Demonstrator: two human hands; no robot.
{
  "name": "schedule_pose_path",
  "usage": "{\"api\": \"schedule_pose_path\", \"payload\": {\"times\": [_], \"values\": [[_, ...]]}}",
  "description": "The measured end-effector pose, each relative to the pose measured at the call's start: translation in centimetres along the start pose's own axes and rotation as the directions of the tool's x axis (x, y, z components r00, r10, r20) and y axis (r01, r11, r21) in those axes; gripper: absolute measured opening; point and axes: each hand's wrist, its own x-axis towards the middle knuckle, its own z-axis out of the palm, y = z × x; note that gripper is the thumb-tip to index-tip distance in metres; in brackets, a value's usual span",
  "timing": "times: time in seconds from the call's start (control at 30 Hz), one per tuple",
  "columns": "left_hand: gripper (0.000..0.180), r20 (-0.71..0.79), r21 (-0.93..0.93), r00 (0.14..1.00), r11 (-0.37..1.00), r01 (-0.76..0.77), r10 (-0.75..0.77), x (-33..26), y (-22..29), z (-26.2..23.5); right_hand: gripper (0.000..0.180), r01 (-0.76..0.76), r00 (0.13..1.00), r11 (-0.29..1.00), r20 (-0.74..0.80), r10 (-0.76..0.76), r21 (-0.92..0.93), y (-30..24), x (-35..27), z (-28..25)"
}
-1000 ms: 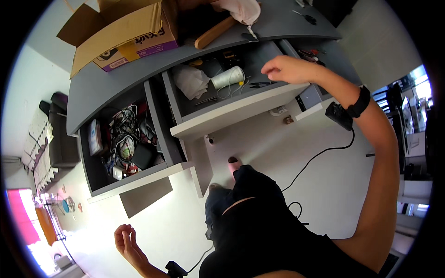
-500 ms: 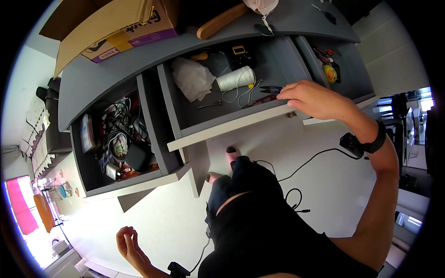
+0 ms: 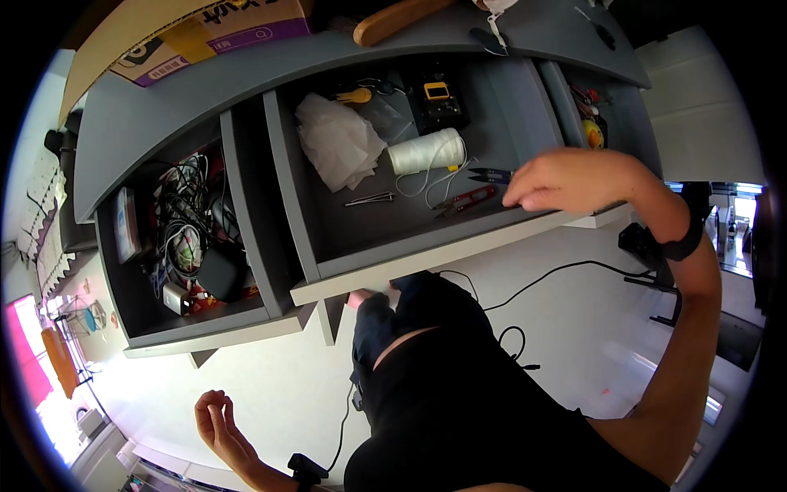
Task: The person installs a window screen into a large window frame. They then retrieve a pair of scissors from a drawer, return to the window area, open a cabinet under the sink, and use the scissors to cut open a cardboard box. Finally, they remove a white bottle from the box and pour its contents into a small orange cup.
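My right hand [image 3: 570, 182] hangs over the front right of the open middle drawer [image 3: 426, 258], fingers bent and pressed together. Dark thread snips [image 3: 490, 175] point left from beside its fingers, their handle end hidden behind the hand; whether it grips them I cannot tell. Close to the fingertips, red-handled snips [image 3: 471, 199] lie on the drawer bottom. A spool of white thread [image 3: 426, 152] lies on its side farther in, loose thread trailing off it. Away from the furniture at lower left, my left hand [image 3: 223, 430] is loosely curled, with nothing visible in it.
The middle drawer also holds crumpled white sheeting [image 3: 336, 143], metal pins [image 3: 369, 198] and a black-and-yellow device [image 3: 436, 94]. Tangled cables [image 3: 193, 213] fill the open left drawer. A right drawer [image 3: 627, 123] stands open too. A cardboard box [image 3: 205, 41] sits on the desktop.
The view has shifted, bringing the drawers a little closer. My right hand stays by the snips with its fingers more bent. The left hand remains low and curled.
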Motion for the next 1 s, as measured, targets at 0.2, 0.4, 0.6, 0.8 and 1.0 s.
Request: {"api": "schedule_pose_path", "payload": {"times": [0.2, 0.4, 0.6, 0.8, 1.0], "values": [[0.017, 0.058, -0.009, 0.998, 1.0, -0.009, 0.009, 0.7, 0.1, 1.0, 0.028, 0.135, 0.955, 0.99, -0.26, -0.141, -0.043, 1.0, 3.8, -3.2], [0.017, 0.014, -0.015, 1.0, 1.0, 0.012, -0.012, 0.5, 0.2, 1.3, 0.032, 0.127, 0.992, 0.987, -0.007, -0.128, -0.1, 1.5, 5.7, -4.0], [0.017, 0.005, 0.0, 1.0, 1.0, 0.029, -0.029, 0.3, 0.4, 1.8, 0.031, 0.162, 0.976, 0.981, -0.127, -0.175, -0.103, 2.0, 7.5, -3.6], [0.017, 0.008, -0.008, 1.0, 1.0, 0.03, -0.03, 0.6, 0.7, 2.2, 0.033, 0.223, 0.969, 0.972, -0.09, -0.229, -0.079, 1.9, 8.8, -2.7], [0.018, 0.006, -0.034, 0.999, 0.999, 0.033, -0.033, 0.5, 0.2, 2.1, 0.036, 0.325, 0.943, 0.94, -0.041, -0.331, -0.102, 1.4, 8.9, -3.1]]}}
